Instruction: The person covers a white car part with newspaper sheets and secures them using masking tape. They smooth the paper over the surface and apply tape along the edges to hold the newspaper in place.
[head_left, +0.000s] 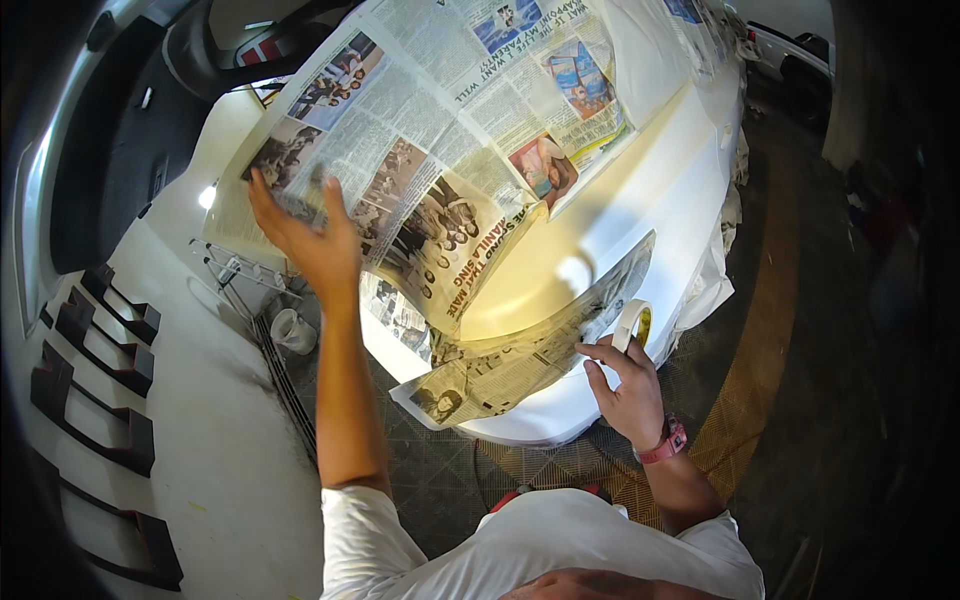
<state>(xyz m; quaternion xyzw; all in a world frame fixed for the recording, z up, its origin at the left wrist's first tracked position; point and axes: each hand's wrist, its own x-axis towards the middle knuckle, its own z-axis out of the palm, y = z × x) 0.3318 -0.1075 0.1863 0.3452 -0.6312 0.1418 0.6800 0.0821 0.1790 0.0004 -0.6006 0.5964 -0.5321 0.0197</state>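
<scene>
A white car body panel (679, 169) curves before me, partly covered with newspaper. My left hand (311, 240) is raised over the left part of a large newspaper sheet (420, 120), fingers spread and slightly blurred; whether it touches the paper I cannot tell. The sheet's lower edge folds up beside a bare, yellow-lit stretch of panel. In my right hand (628, 390) a roll of masking tape (621, 330) stands upright at the fingers. That hand is by the right part of a lower newspaper strip (517, 375), which lies along the panel's near edge.
Black U-shaped parts (112, 424) line the white wall at left. A white bucket (292, 332) and a metal folding stand (229, 274) sit between wall and car. Another vehicle (795, 64) is at upper right. Textured floor tiles (559, 469) lie below the car.
</scene>
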